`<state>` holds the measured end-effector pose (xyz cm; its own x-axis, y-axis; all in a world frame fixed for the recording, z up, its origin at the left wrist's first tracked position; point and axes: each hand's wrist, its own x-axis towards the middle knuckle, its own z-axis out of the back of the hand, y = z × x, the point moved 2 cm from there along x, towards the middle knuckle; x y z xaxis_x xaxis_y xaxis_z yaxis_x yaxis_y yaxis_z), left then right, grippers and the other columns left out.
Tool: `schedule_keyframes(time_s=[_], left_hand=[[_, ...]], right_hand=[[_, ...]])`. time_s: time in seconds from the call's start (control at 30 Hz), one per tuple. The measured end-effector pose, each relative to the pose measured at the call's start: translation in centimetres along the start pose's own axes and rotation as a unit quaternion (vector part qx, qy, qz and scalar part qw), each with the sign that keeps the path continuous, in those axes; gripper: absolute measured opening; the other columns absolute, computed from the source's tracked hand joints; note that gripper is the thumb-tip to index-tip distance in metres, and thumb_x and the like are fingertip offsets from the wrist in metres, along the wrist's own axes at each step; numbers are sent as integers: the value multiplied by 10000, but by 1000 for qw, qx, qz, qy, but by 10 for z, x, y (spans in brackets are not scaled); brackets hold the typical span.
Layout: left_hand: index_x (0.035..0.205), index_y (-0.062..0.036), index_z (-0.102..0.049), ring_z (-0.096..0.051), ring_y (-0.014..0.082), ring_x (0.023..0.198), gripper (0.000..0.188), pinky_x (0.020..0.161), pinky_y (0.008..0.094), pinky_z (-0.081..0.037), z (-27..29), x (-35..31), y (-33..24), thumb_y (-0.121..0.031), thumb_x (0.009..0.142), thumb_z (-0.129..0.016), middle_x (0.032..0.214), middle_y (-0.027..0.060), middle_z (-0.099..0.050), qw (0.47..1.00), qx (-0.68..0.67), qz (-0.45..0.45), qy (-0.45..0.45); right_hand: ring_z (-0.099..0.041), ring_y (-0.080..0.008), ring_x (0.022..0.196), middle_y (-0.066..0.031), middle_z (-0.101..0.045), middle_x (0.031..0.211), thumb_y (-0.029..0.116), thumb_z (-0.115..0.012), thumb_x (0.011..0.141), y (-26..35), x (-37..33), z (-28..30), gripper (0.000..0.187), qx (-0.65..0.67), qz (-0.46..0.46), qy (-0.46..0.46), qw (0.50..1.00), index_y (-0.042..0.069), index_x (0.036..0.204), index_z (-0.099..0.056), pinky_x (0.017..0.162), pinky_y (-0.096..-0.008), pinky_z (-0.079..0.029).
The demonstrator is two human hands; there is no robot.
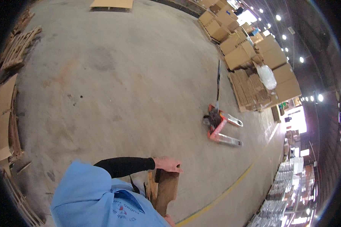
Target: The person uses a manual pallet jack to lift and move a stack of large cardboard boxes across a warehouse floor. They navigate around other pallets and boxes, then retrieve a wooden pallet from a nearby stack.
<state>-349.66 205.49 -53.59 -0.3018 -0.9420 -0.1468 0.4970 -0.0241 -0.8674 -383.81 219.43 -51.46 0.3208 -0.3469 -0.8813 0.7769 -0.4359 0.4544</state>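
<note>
A wooden pallet [167, 191] is held on edge against the front of my body, its notched side board facing up. My left hand [168, 165], at the end of a black sleeve, is closed over the far end of that board. At the lower edge of the view only a small part of my right hand [169, 220] shows, against the board's other end. The rest of the pallet is mostly hidden by my light blue shirt. Apart from the pallet, on the floor ahead, stands a red pallet jack [217, 126] with its dark handle raised.
Cardboard boxes [240, 55] and flattened cardboard [250, 89] are stacked at the right. Wooden pallets [21, 47] and cardboard sheets [3, 117] line the left. A flat tan board [111, 3] lies far ahead. A yellow line [219, 196] crosses the concrete floor near wrapped stacks [271, 210].
</note>
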Motion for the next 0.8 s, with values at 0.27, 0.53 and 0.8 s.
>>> schedule_keyframes(time_s=[0.27, 0.53, 0.8], left_hand=[[1313, 44, -514, -601, 420, 1089, 939, 906, 469, -488, 255, -21, 156, -749, 811, -523, 1143, 278, -633, 977, -95, 95, -165], [1229, 92, -567, -636, 359, 1062, 807, 895, 391, -507, 438, 14, 251, -615, 841, -605, 1136, 264, -647, 865, -218, 190, -410], [1197, 101, -590, -652, 379, 1022, 786, 870, 405, -521, 673, 53, 377, -604, 848, -595, 1089, 281, -656, 848, -211, 147, -463]], right_hand=[[-607, -214, 1046, -124, -645, 1202, 273, -651, 803, 263, 139, 57, 451, -51, -55, 43, 996, 26, 1179, -615, 895, -362, -414], [-616, -199, 1024, -118, -649, 1192, 248, -644, 803, 510, 255, 64, 434, -100, -71, 81, 989, 18, 1170, -615, 875, -364, -427], [-626, -184, 1001, -113, -653, 1183, 222, -638, 802, 753, 372, 41, 417, -163, -102, 82, 978, 9, 1161, -614, 854, -366, -441]])
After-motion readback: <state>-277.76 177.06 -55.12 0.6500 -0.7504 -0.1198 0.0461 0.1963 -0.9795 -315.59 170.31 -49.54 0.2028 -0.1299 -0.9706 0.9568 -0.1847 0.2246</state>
